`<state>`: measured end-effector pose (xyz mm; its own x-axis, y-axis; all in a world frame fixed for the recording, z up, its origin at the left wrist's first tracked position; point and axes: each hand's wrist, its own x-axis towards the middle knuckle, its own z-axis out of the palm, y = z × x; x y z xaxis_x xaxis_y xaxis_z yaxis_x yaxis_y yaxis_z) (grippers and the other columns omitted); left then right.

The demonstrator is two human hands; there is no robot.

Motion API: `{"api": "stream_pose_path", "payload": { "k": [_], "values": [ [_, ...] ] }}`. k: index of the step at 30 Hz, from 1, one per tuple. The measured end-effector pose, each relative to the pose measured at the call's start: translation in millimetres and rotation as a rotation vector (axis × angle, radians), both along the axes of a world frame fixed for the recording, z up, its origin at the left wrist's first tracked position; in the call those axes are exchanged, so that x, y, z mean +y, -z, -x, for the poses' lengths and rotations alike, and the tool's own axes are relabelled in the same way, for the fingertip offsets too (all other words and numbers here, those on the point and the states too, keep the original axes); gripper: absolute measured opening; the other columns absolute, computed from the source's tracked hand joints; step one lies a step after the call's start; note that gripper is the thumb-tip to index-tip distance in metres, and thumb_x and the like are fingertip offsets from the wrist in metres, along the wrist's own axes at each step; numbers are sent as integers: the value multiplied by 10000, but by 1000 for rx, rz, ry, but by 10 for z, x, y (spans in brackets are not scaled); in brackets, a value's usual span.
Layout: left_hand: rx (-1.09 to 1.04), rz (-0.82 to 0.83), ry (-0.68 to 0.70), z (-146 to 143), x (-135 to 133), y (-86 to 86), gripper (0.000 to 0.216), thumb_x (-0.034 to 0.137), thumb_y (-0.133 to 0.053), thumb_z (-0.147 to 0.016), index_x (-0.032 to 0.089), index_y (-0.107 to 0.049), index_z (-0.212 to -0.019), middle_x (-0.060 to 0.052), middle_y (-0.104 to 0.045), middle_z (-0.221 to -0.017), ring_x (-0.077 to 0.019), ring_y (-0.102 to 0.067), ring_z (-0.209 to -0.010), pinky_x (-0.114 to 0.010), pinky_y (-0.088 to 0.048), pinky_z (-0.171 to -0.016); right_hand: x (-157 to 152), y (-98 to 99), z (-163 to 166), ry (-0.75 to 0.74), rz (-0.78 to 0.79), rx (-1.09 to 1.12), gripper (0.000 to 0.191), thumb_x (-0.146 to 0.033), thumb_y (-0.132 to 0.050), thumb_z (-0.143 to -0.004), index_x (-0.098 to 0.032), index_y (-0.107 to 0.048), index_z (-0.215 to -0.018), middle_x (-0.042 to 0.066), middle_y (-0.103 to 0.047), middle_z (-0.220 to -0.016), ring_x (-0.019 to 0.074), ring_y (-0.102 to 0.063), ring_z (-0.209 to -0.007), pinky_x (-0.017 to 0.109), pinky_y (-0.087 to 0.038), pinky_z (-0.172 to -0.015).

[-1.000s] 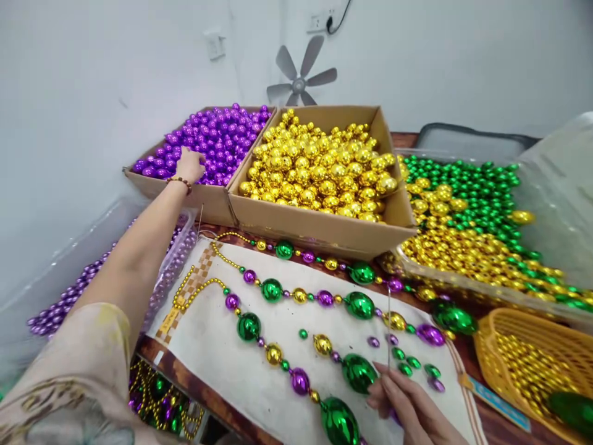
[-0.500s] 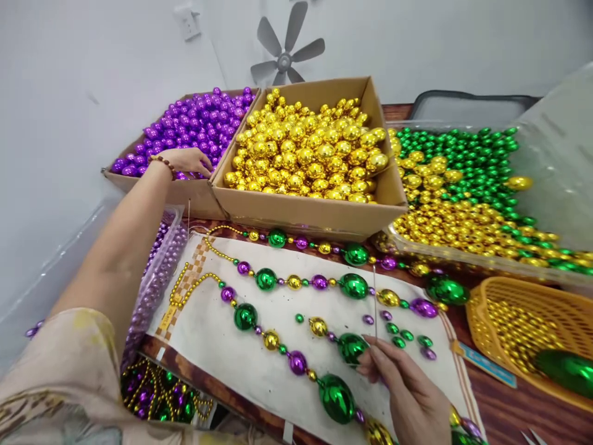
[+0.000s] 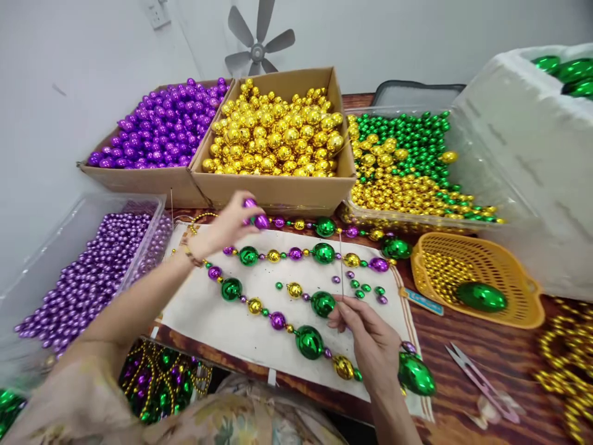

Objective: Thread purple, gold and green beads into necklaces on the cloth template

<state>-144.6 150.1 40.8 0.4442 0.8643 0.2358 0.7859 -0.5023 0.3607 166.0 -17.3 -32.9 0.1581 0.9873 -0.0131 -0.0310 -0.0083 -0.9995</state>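
My left hand (image 3: 227, 227) is closed on a purple bead (image 3: 258, 219), held above the white cloth (image 3: 217, 315) just in front of the cardboard boxes. My right hand (image 3: 368, 337) pinches a thin long needle (image 3: 341, 262) that stands upright over the cloth. Strands of green, gold and purple beads (image 3: 296, 290) lie in rows across the cloth, with a few small loose beads (image 3: 365, 289) beside the needle. The box of purple beads (image 3: 157, 130) stands at the back left, the box of gold beads (image 3: 273, 136) next to it.
A clear tray of green and gold beads (image 3: 407, 167) sits at the back right, a clear bin of small purple beads (image 3: 88, 272) at the left. A yellow basket (image 3: 477, 284), thread snips (image 3: 482, 383) and a white foam box (image 3: 528, 154) are at the right.
My left hand has come back from the purple-bead box with a purple bead, down to the cloth. The view has swung right and down. My right hand still holds the needle.
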Motion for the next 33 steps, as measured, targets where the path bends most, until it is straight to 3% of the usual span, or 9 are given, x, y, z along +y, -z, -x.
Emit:
{"api": "stream_pose_path", "payload": {
  "k": [4,7,12,15,17,20,23,27,33],
  "values": [
    [127,279,25,-675,-275,707,298,269,-662,-890,219,-670,-1183,-150,-402,-1462,-286,-606,-1190,-434,-533,-1026,-54,-43,12,-31,-45,-3,180,-312,-665,-900,-183,-770,-972,25,-685,-679,127,-629,-560,223,-506,-505],
    [203,296,-29,-776,-234,851,339,364,-615,-924,221,-654,-1229,-142,-321,-1545,-325,-579,-1248,-456,-555,-968,-137,-49,-29,-35,-76,-4,160,-292,-660,-907,-191,-765,-972,14,-685,-673,120,-635,-559,212,-508,-506],
    [77,246,-115,-698,-207,707,388,464,-661,-885,225,-703,-1187,-127,-320,-1579,-348,-536,-1295,-493,-481,-1048,-243,21,-97,-17,-93,15,151,-280,-654,-908,-195,-760,-972,6,-688,-667,119,-643,-556,208,-511,-506],
    [-310,208,-188,-702,-300,636,365,416,-759,-807,197,-736,-1098,-135,-491,-1463,-335,-506,-1314,-504,-386,-1126,-263,87,-95,-47,-90,27,161,-286,-642,-914,-187,-753,-977,7,-687,-662,123,-647,-550,207,-498,-489],
    [-732,345,-211,-741,-422,609,345,381,-795,-762,174,-734,-1031,-126,-643,-1255,-290,-591,-1199,-473,-419,-1090,-273,119,-70,-93,-96,22,166,-288,-633,-919,-183,-747,-977,6,-682,-653,123,-645,-549,207,-495,-487],
    [-1334,709,-179,-820,-672,561,324,362,-810,-743,164,-700,-974,-78,-724,-1004,-212,-695,-948,-415,-499,-981,-302,138,-10,-160,-102,-3,177,-295,-619,-927,-177,-741,-979,5,-674,-647,125,-640,-545,212,-502,-493],
    [-1634,927,-159,-873,-916,489,287,321,-819,-750,165,-660,-931,-55,-736,-929,-201,-721,-887,-429,-526,-959,-340,127,42,-206,-92,-29,194,-306,-602,-938,-175,-736,-987,-3,-651,-635,123,-623,-533,219,-506,-497],
    [-1727,996,-142,-879,-1091,410,270,284,-816,-762,177,-632,-928,-54,-741,-975,-251,-729,-983,-494,-524,-992,-375,77,65,-243,-108,-87,199,-308,-589,-943,-180,-738,-977,-16,-620,-613,117,-592,-512,222,-496,-493],
    [-1507,767,-148,-854,-1107,360,370,207,-837,-721,191,-706,-1067,-16,-718,-871,-162,-709,-802,-414,-575,-895,-400,49,63,-278,-160,-217,204,-286,-573,-952,-184,-748,-978,-24,-595,-565,106,-550,-483,214,-444,-476]
  ]
}}
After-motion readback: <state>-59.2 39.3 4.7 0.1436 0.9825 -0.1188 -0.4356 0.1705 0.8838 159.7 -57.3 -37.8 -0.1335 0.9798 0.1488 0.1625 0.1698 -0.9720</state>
